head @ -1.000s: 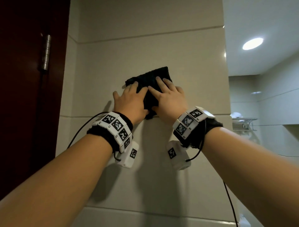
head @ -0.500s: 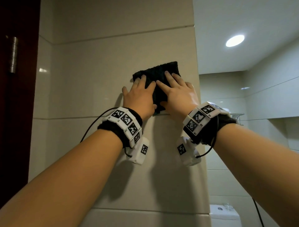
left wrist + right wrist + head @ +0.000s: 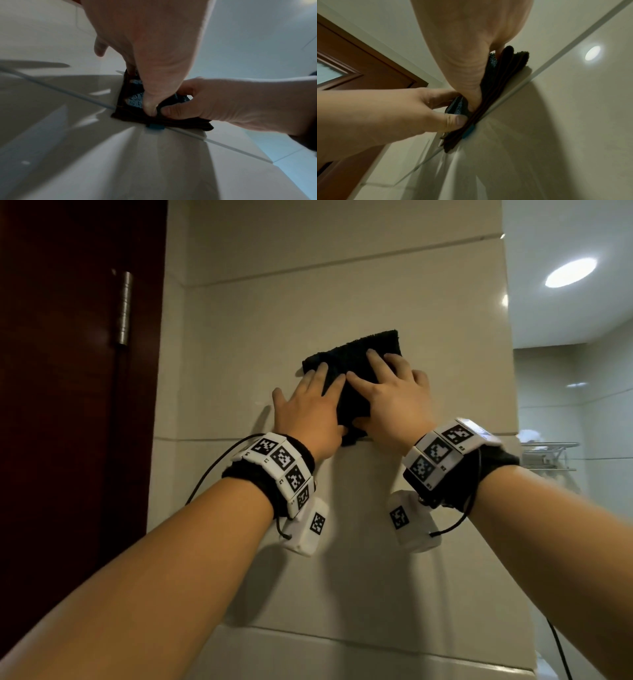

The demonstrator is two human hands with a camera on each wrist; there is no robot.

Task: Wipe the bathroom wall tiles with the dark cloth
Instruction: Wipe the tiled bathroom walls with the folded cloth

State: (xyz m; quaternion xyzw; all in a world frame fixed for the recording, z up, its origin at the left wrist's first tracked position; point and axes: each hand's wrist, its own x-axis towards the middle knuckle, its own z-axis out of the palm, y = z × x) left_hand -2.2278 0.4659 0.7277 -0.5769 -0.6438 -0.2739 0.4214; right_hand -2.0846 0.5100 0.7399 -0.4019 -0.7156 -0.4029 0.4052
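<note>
A folded dark cloth [image 3: 356,361] lies flat against the beige wall tile [image 3: 274,330], its lower edge on a grout line. My left hand [image 3: 308,409] presses its left part with straight fingers. My right hand [image 3: 394,398] presses its right part the same way. Both thumbs meet at the cloth's lower edge. The left wrist view shows the cloth [image 3: 135,100] under my left hand [image 3: 154,40], with my right hand [image 3: 240,102] beside it. In the right wrist view the cloth's stacked edges [image 3: 496,81] sit under my right hand [image 3: 471,33], and my left hand's [image 3: 385,115] thumb is on them.
A dark red door [image 3: 68,405] with a metal hinge [image 3: 123,309] stands at the left. The tiled wall ends in an outer corner [image 3: 510,371] on the right. Beyond it hang a metal rack [image 3: 548,453] and a ceiling light [image 3: 570,272].
Both hands slid the cloth right toward the wall's corner, then back left along the same tile. Its lower edge stayed on the grout line.
</note>
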